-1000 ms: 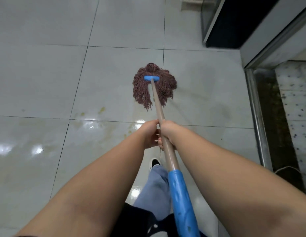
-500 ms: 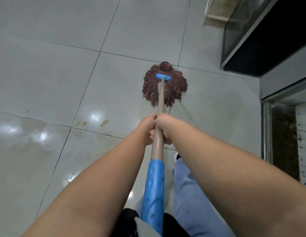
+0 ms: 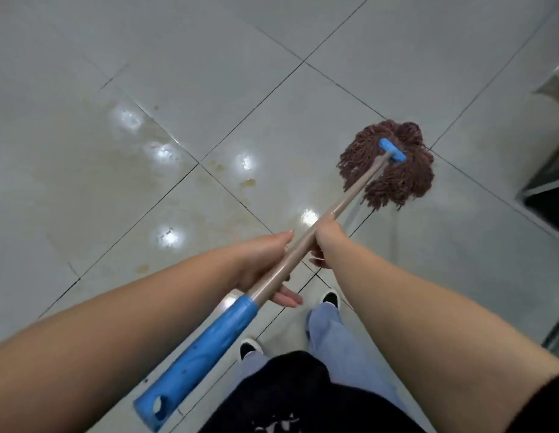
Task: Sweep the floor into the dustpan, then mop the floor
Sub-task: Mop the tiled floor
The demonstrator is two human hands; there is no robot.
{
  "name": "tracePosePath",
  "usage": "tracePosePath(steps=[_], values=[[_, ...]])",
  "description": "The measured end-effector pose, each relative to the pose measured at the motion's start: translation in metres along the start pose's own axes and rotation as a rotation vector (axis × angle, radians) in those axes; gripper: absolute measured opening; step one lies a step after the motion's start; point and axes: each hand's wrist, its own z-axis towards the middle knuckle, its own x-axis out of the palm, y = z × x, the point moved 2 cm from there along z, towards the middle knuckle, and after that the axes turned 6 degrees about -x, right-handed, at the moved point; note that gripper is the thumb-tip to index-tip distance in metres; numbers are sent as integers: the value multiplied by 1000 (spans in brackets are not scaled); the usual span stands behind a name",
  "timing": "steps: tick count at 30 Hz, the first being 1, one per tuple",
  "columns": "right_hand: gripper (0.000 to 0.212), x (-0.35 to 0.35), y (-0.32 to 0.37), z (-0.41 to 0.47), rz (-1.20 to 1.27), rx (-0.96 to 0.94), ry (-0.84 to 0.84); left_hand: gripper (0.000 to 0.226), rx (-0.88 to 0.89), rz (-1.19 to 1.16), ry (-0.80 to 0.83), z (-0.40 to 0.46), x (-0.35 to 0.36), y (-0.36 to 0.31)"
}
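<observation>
The mop has a brown-red string head (image 3: 393, 179) lying on the pale tiled floor (image 3: 209, 73) at the upper right. A blue clamp (image 3: 393, 150) joins the head to the tan handle (image 3: 353, 195), which runs down-left to a blue end grip (image 3: 203, 351). My right hand (image 3: 326, 239) grips the tan handle, fingers curled round it. My left hand (image 3: 259, 264) sits lower, just above the blue grip. There the handle lies across its palm, the thumb lies alongside, and the fingers reach under and stick out fairly straight.
A wet sheen with yellowish stains (image 3: 247, 182) covers the tiles left of the mop head. A dark cabinet base (image 3: 546, 195) stands at the right edge. My two black shoes (image 3: 331, 297) and blue trouser legs (image 3: 331, 339) are below the hands.
My left hand has slid down the handle, away from my right hand, and its fingers have loosened. The handle now slants to the upper right and the view has turned.
</observation>
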Motion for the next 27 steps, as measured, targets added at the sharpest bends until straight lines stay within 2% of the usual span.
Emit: tracePosePath(steps=[3,8,10,14,16,21,27], values=[[55,3,-18,8,-1,-16,-20,53,-14,23,-27,-4,11,27],[41,40,-63,-10,134,-49,111,46,-27,-7,-30,-22,-10,90],[41,60,-93,-19,195,-91,178,46,-31,-13,-28,-31,-22,130],[52,97,-156,-31,356,-55,244,46,-59,-34,-29,-54,-46,229],[56,119,-184,-35,316,-40,239,46,-86,-66,-33,-65,-57,283],[35,198,-261,-67,160,83,195,49,-157,-128,-68,-86,-88,388],[38,271,-338,-106,44,164,225,50,-218,-260,-157,-109,-102,490]])
